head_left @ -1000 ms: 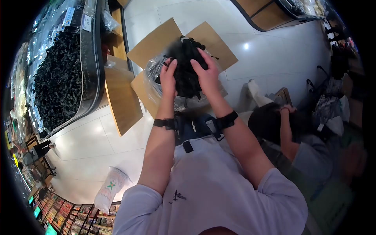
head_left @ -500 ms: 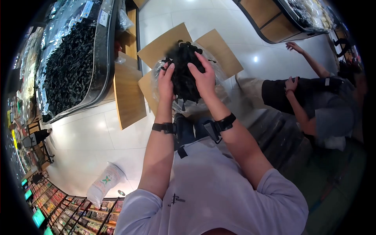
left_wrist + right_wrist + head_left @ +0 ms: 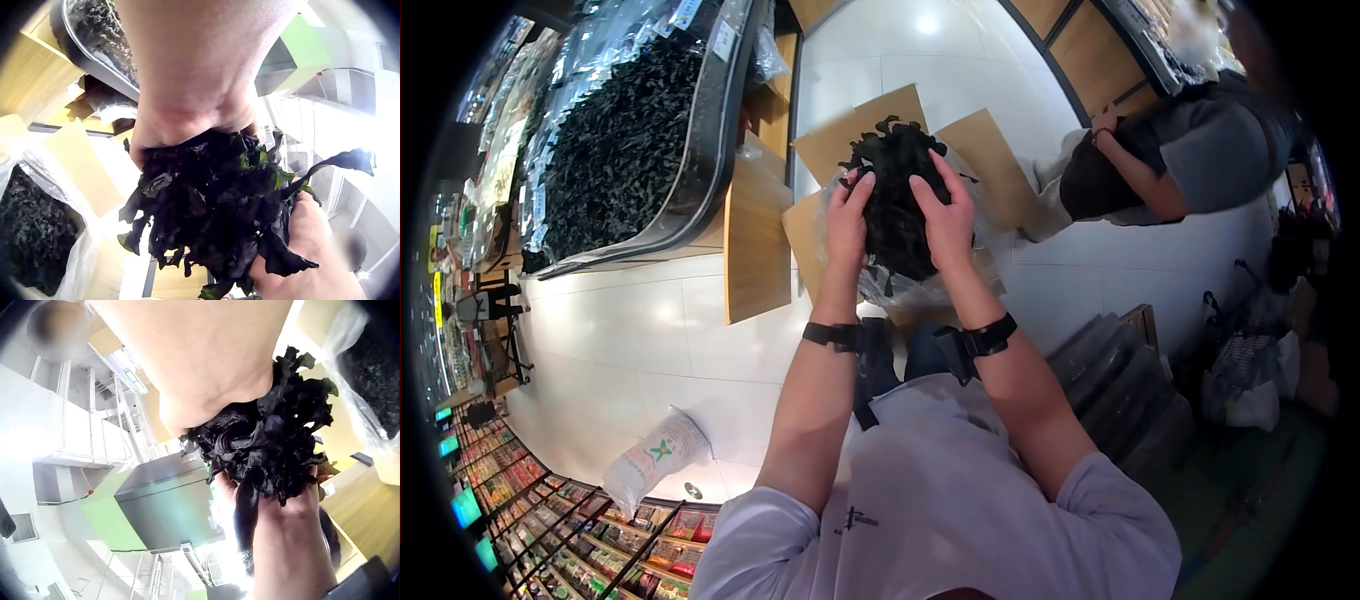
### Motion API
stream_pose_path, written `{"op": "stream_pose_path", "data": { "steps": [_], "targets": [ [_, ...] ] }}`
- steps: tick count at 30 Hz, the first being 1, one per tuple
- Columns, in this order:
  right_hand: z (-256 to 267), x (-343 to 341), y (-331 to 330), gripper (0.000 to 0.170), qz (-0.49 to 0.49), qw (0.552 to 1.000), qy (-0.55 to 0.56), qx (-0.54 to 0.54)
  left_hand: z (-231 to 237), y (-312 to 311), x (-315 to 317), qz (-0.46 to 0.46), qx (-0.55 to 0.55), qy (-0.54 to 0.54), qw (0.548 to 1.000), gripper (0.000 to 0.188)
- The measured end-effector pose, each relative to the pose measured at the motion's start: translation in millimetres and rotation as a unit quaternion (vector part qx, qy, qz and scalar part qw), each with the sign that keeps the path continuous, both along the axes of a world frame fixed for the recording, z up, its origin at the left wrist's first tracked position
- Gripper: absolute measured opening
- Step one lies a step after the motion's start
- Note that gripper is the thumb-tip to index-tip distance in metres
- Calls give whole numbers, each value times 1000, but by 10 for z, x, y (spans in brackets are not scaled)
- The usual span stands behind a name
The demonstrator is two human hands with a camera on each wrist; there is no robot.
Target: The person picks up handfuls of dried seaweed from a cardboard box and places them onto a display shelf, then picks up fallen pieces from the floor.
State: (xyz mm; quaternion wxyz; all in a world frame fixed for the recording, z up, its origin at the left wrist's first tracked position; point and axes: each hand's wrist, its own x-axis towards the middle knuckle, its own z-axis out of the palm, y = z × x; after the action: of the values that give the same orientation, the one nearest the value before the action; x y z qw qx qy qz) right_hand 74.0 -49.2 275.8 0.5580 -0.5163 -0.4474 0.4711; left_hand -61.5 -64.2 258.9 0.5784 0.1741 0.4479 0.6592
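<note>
A large bunch of dark, leafy dried seaweed (image 3: pixel 897 205) is held between both hands above an open carton. My left hand (image 3: pixel 849 219) grips its left side and my right hand (image 3: pixel 948 217) its right side, thumbs on top. In the left wrist view the ragged seaweed (image 3: pixel 206 200) hangs below the left palm, with greenish edges. The right wrist view shows curled strips of seaweed (image 3: pixel 269 431) between the hands. Below, the carton's plastic liner (image 3: pixel 87 240) surrounds more dark seaweed (image 3: pixel 31 231).
A display bin of dark seaweed (image 3: pixel 615 150) stands at the left, with a wooden panel (image 3: pixel 757 245) beside it. A white sack (image 3: pixel 658 455) lies on the floor. At the upper right is another person (image 3: pixel 1200 150), near a wooden counter (image 3: pixel 1095 55). Dark plastic-covered goods (image 3: pixel 1115 385) lie at the right.
The head view has shifted, so the carton and bin appear farther right. Both hands still hold the seaweed. The other person now stands at the upper right, nearer the counter.
</note>
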Motion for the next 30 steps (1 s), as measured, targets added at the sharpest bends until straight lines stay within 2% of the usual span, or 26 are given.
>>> {"op": "stream_pose_path", "data": {
  "steps": [6, 11, 13, 15, 18, 20, 22, 23, 25, 27, 30],
  "targets": [
    [328, -441, -84, 50, 2, 1000, 8, 27, 346, -79, -435, 8, 19, 3, 1000, 39],
    [567, -1134, -279, 50, 10, 999, 22, 43, 666, -300, -1109, 6, 56, 6, 998, 33],
    [673, -1551, -400, 48, 33, 992, 116, 37, 792, -412, -1500, 7, 64, 3, 998, 33],
    [804, -1989, -542, 47, 46, 986, 150, 58, 901, -549, -1941, 10, 48, 28, 998, 33],
    [1010, -2733, -692, 48, 46, 985, 164, 37, 1078, -695, -2692, -18, 81, 39, 996, 28],
    [1151, -3255, -777, 50, 60, 973, 223, 23, 1213, -785, -3219, -8, 90, 54, 994, 28],
    [1274, -3748, -810, 50, 77, 968, 237, 27, 1379, -869, -3683, 4, 94, 85, 992, 29],
    [1308, -3957, -854, 51, 81, 965, 249, 26, 1445, -912, -3884, 16, 103, 52, 993, 23],
    [1423, -4392, -862, 51, 79, 969, 233, 24, 1750, -1015, -4242, 63, 51, 105, 991, 25],
    [1430, -4797, -788, 52, 89, 963, 252, 32, 1741, -969, -4650, 72, 63, 105, 990, 31],
    [1496, -5342, -711, 53, 87, 968, 233, 21, 1800, -920, -5197, 89, 61, 134, 985, 29]
  ]
}}
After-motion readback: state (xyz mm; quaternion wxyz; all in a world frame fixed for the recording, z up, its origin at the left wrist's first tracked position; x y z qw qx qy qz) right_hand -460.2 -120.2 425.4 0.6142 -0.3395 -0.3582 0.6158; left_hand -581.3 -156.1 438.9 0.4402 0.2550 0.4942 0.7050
